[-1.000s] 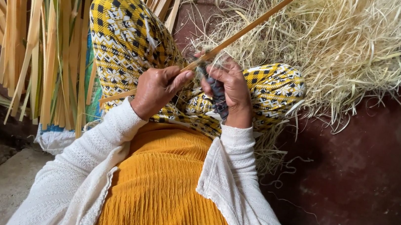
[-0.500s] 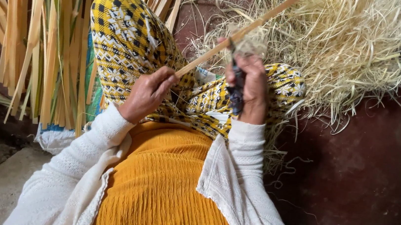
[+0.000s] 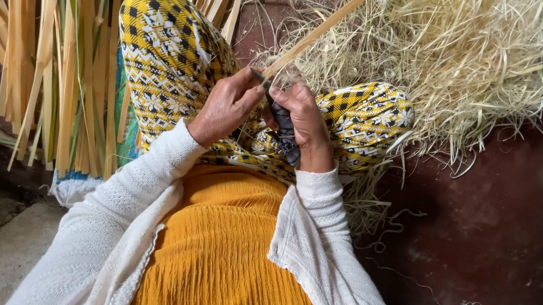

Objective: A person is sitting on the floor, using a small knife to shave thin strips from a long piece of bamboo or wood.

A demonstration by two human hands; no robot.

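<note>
Scraping strip (image 3: 325,27) over lap: left hand (image 3: 226,104) pinching strip near end, right hand (image 3: 302,119) fisted round knife (image 3: 281,123), blade against strip. Likely needing steady outward stroke next.

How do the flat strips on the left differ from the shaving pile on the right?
The flat strips are broad, long and straight, lying side by side; the shaving pile is thin, curly fibres in a tangled heap. The strips are tan-orange with some green; the pile is pale straw. The strips lie by the left knee, the pile by the right. Both look like the same plant material and rest on the floor.
</note>
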